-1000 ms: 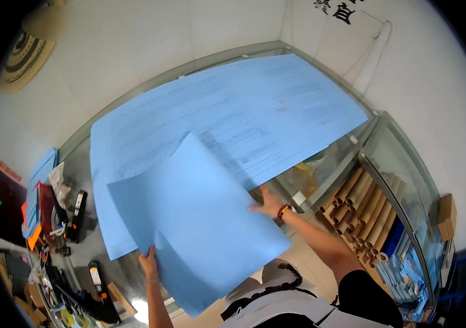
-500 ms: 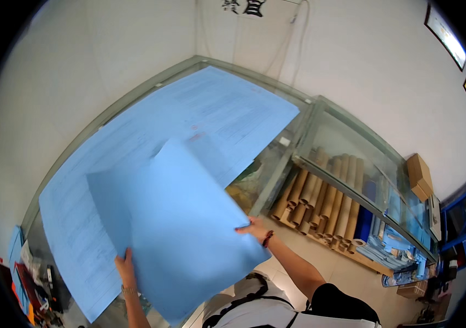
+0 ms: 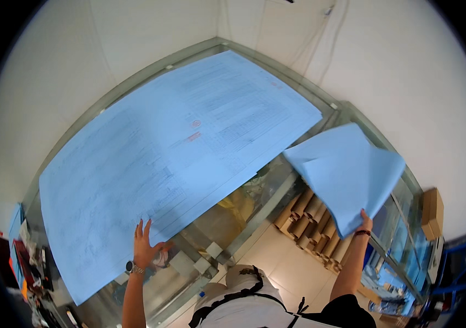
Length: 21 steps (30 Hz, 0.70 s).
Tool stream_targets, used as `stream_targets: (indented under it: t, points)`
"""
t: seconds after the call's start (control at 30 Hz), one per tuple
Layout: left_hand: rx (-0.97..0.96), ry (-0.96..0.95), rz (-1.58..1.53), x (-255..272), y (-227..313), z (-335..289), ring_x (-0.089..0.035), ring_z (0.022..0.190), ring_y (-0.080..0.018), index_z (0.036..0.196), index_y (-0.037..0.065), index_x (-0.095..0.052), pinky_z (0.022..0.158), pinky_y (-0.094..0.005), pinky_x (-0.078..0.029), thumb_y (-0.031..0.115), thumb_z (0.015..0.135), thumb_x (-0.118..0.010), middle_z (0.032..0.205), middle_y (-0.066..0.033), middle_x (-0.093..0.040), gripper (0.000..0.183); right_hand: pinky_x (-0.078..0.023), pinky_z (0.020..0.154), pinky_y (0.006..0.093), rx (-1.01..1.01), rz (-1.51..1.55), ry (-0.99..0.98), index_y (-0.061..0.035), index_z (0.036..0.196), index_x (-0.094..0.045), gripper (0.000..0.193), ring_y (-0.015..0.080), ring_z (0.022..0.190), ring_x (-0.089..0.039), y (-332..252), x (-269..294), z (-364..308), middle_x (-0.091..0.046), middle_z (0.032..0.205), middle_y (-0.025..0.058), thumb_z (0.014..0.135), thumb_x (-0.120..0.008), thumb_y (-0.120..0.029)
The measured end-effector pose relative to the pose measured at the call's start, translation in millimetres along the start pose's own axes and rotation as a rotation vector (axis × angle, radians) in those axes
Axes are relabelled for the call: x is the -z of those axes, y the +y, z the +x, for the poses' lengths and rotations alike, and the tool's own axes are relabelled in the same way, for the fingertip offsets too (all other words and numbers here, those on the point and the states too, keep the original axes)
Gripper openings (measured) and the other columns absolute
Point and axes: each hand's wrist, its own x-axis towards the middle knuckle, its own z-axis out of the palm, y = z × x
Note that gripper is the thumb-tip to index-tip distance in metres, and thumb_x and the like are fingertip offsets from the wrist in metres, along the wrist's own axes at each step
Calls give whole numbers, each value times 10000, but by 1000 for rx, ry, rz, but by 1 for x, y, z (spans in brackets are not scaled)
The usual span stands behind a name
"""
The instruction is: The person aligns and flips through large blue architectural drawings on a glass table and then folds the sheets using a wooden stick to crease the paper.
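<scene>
Left fringe: here we are at the edge, blue papers [image 3: 15, 225] just left of the big printed sheet [image 3: 162, 164], with jumbled tools and a dark red item [image 3: 22, 256] beside them.
Big printed sheet: wide, blue, spread across the glass-topped table [image 3: 257, 217], two red marks near its middle.
My left grip: released and holding nothing! I've got it [image 3: 146, 251] at the printed sheet's near edge, fingers spread, thumb out; whether a fingertip touches, I can't tell. Watch on that wrist.
Under the glass: a yellow bundle [image 3: 238, 206], on the near side of the printed sheet.
Brown tubes: a stack [image 3: 314, 217], right of the printed sheet's near edge.
Loose blue sheet: held up, bent and creased [image 3: 347, 169], right of the printed sheet, its left corner near that sheet's edge.
My right grip: clenched on the loose sheet's near edge [image 3: 365, 221], bracelet at the wrist.
Cardboard box: well right of the printed sheet [image 3: 433, 214].
</scene>
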Motion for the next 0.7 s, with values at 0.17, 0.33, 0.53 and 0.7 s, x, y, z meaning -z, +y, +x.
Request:
stream_targets:
  t: [0.17,0.33,0.53,0.7]
  points:
    - [52,63,269,-28,-44,-10,-307,1259,-419,1336,130,-378,972,-482,-362,243,738,-709,1403,-175,-300,693,-489,776,425,-141,-112,226,79,1023,-583,304,292,881,-590,4,18,51,-613,980,156,761,-677,-45]
    - [20,8,326,-24,-59,-12,-410,1191,-384,1294,86,-421,932,-444,-413,285,699,-731,1340,-167,-399,700,-478,805,420,-9,-1019,747,57,1159,-492,585,312,964,-569,-12,-32,28,-565,1094,184,679,-766,-135]
    - [-28,11,379,-22,-63,-7,-466,1148,-361,1273,81,-444,878,-420,-468,336,651,-745,1316,-159,-425,736,-316,997,404,1010,-991,-74,14,1263,-423,668,321,1157,-440,66,-181,-56,-455,1264,175,680,-732,-92]
    - [-6,9,322,-20,-64,-6,-441,1182,-354,1286,99,-438,904,-416,-455,335,685,-725,1332,-140,-418,707,-255,1037,452,872,-997,-933,40,1280,-400,689,374,1246,-301,166,-316,-182,-351,1350,214,784,-644,-373]
